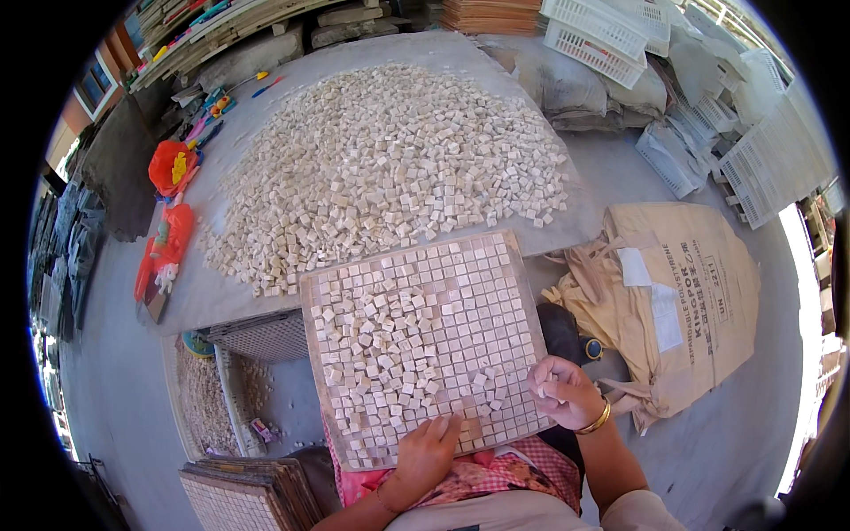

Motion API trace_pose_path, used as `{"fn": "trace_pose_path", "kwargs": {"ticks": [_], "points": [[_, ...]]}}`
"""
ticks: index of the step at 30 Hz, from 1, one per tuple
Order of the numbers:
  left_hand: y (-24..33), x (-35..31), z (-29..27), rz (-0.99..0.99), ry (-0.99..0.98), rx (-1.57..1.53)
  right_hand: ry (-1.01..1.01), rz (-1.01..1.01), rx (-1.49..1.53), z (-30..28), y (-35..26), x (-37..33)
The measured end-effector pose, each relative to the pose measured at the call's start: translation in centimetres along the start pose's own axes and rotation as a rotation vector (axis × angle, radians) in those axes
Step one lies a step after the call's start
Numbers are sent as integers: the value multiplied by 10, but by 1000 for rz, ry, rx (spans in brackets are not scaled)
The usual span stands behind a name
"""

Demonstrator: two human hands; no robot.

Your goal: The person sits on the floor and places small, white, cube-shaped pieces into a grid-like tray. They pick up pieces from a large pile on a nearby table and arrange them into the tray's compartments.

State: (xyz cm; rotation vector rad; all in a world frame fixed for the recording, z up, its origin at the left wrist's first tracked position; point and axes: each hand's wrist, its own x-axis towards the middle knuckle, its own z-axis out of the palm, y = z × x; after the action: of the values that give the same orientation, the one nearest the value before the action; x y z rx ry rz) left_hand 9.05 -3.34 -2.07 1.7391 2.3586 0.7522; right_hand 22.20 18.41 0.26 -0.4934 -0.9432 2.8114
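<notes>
A square mosaic board (310, 332) lies tilted across my lap, divided into a grid of small cells. On its right side, pale stone mosaic tiles (474, 305) sit in neat rows, while loose tiles (376, 354) are heaped over its left part. My left hand (429, 451) rests at the near edge with its fingers stretched over the grid, close to some bare cells. Curled above the board's right edge, my right hand (571, 396) pinches what looks like a small pale mosaic tile, partly hidden by the fingers. A few loose tiles (485, 388) lie between the hands.
Beyond the board, a big pile of loose tiles (398, 150) covers a grey table (190, 296). A tan sack (699, 310) lies at right. Stacked tiled boards (239, 496) stand at lower left, white plastic crates (602, 40) at far right, and red bags (173, 234) along the table's left edge.
</notes>
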Motion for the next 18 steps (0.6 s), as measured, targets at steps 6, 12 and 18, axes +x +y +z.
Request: {"fn": "trace_pose_path", "kwargs": {"ticks": [6, 12, 18], "points": [[4, 2, 2, -16, 9, 36, -55, -29, 192, -10, 10, -9], [13, 9, 8, -193, 112, -85, -61, -73, 166, -18, 9, -12], [19, 19, 4, -337, 44, -201, -22, -106, 57, -25, 10, -16]]}}
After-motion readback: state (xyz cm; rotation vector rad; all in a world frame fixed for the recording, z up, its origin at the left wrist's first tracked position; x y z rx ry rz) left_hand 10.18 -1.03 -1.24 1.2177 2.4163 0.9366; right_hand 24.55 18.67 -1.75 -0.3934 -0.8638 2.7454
